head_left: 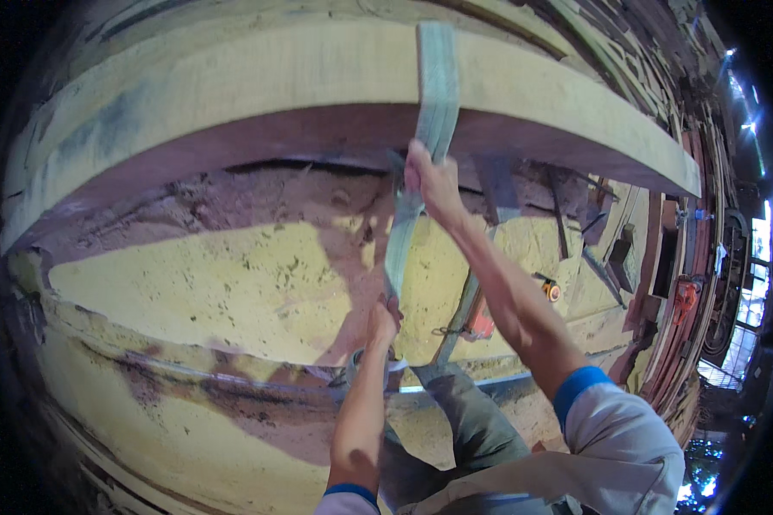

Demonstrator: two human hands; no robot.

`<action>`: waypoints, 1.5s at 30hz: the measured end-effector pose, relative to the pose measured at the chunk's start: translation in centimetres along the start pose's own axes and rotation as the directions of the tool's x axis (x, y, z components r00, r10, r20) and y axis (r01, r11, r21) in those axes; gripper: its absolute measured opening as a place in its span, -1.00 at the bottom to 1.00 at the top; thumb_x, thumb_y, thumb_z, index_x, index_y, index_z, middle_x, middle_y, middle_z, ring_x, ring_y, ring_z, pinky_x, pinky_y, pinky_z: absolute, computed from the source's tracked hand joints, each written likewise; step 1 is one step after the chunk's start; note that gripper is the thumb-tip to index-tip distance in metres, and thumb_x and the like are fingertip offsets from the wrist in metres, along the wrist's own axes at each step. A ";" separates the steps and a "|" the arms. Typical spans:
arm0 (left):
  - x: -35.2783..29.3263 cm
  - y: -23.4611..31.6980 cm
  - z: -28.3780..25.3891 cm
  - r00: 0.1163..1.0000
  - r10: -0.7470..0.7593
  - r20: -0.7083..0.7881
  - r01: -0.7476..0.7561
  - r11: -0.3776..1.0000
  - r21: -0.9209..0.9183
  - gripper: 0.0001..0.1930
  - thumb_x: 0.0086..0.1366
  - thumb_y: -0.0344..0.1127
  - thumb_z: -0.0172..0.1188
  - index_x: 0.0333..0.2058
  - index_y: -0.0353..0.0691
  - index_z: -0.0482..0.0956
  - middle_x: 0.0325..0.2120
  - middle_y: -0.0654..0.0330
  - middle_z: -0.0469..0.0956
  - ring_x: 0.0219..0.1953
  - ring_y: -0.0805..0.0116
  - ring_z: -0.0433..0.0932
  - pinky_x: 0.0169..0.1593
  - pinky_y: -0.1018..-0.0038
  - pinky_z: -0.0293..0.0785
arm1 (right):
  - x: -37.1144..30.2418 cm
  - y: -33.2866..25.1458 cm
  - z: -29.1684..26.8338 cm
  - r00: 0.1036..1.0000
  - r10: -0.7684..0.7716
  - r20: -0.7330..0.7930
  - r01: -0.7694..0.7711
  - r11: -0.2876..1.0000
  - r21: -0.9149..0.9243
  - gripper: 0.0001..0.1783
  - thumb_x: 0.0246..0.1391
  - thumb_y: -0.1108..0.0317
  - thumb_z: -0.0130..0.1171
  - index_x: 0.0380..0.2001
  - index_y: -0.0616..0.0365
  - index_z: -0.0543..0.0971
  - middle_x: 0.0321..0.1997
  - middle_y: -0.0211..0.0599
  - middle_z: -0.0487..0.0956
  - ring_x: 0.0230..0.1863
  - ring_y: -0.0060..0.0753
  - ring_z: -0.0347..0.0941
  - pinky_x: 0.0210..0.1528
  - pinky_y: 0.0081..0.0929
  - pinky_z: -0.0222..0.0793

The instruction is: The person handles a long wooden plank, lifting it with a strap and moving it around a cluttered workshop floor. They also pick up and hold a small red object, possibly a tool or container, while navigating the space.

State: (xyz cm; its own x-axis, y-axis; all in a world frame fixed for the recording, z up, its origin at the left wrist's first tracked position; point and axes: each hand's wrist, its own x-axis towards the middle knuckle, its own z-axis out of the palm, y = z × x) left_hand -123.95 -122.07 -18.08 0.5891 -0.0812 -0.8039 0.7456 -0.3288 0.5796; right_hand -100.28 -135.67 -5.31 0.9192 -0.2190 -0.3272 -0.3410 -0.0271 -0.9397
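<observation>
A flat pale green webbing sling (439, 81) runs over the top and down the near side of a long, thick timber beam (258, 73). Just below the beam's lower edge, my right hand (434, 180) is closed round the sling. Nearer to me, my left hand (384, 319) grips the sling's lower length, which hangs slanting between the two hands. What lies behind the beam, including the rest of the sling there, is hidden.
Under my hands lies a broad, pale yellow surface (206, 283) sprinkled with debris. To the right are a red object with a chain (481, 322) and an orange-and-black tape measure (550, 289). Stacked planks (614, 43) fill the far right.
</observation>
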 end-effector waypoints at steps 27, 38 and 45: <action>-11.7 0.8 -2.0 0.981 0.187 -0.041 -0.161 0.921 0.354 -0.72 0.37 -0.25 -0.08 -0.15 -0.38 0.41 -0.34 -0.28 0.54 -0.26 -0.35 0.51 -0.17 -0.06 0.38 | 1.6 2.9 -3.1 0.986 -0.093 0.140 0.113 0.984 -0.140 -0.68 0.25 0.25 0.01 -0.16 0.31 0.55 -0.23 -0.21 0.60 -0.16 -0.44 0.46 -0.07 -0.44 0.35; -34.7 19.0 -9.1 0.974 0.137 0.179 -0.138 0.990 -0.010 -0.76 0.36 -0.24 0.02 -0.20 -0.34 0.44 -0.55 0.22 0.49 -0.54 0.47 0.47 -0.45 0.46 0.43 | -23.9 8.8 -15.6 0.936 0.342 -0.083 -0.350 0.877 -0.330 -0.41 0.16 0.04 0.06 0.05 0.36 0.45 0.04 0.02 0.52 0.06 -0.11 0.47 0.05 -0.33 0.37; -44.2 19.6 -18.9 0.977 -0.211 0.003 0.205 0.954 0.217 -0.58 0.12 -0.33 0.26 -0.04 -0.27 0.43 -0.28 0.22 0.49 -0.26 0.46 0.45 -0.19 0.49 0.39 | -30.5 18.0 -20.0 0.701 0.556 -0.448 -0.691 0.685 -0.232 -0.09 -0.15 -0.02 0.36 0.18 0.30 0.28 0.08 0.10 0.44 0.11 -0.01 0.41 0.13 -0.23 0.34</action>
State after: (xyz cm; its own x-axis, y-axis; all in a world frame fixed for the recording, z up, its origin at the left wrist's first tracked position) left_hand -129.49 -107.16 31.37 0.4174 -0.0131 -0.9086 0.7651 -0.5345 0.3591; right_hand -138.37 -148.98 -10.27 0.3665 -0.6050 -0.7069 -0.9143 -0.0934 -0.3941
